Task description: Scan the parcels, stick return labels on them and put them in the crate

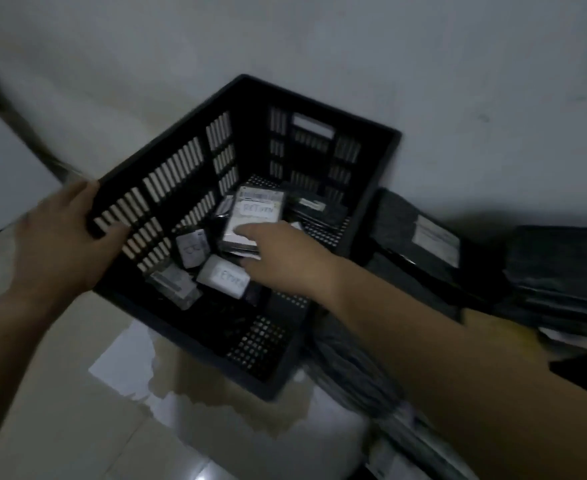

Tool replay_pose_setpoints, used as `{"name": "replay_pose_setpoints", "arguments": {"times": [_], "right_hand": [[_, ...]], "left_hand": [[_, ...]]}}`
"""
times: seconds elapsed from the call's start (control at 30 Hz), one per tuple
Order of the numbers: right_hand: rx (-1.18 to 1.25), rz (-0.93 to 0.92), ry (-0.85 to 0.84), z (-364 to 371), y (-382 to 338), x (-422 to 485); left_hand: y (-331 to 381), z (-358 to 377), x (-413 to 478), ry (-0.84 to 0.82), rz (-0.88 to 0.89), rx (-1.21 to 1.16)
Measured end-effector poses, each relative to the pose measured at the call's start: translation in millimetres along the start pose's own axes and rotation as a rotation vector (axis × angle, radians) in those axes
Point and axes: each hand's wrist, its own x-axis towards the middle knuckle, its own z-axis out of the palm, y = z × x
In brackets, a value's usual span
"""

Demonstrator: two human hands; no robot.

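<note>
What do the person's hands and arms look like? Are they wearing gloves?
No gloves. The left hand and right hand are bare, with no rings or watch showing. The left arm and right arm are bare too. A dark patch at the picture's right edge may be a sleeve.

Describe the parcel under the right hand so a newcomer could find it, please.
Look in the black slatted crate on the floor. Two parcels there read RETURN; this parcel is the farther, upper one. Only it has the right hand's fingers on it.
</note>
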Motion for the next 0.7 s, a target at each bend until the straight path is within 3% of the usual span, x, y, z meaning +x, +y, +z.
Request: {"name": "replay_pose_setpoints", "arguments": {"times": [0.1, 0.17, 0.2, 0.27, 0.33, 0.5, 0.7], "right_hand": [[0.169, -0.069, 0.221, -26.0, 12.6, -80.5], [0.24, -0.074, 0.333, -36.0, 32.3, -133.3], [0.247, -0.057, 0.379, -38.8, 46.6, -160.0], [0.22, -0.018, 0.466, -43.5, 77.5, -213.7], [0.215, 0.051, 0.56, -47.4, 107.2, -270.9], [0.252, 0.198, 0.745, -44.1, 169.7, -417.3], [0.398, 0.381, 0.81, 1.7, 242.9, -558.2]], "left_hand": [[-123.0, 90.6, 64.2, 0.064, 0.043, -0.145], [-123.3, 129.2, 78.8, 0.228, 0.182, -0.33], [-85.1, 124.4, 55.4, 0.219, 0.278, -0.355], [60.9, 64.9, -36.8, 0.112, 0.349, -0.396], [196.3, 14.5, -114.9, 0.116, 0.441, -0.469], [319.0, 17.6, -220.2, 0.039, 0.684, -0.62], [406.3, 81.4, -344.6, -0.299, 0.627, -0.757]]}}
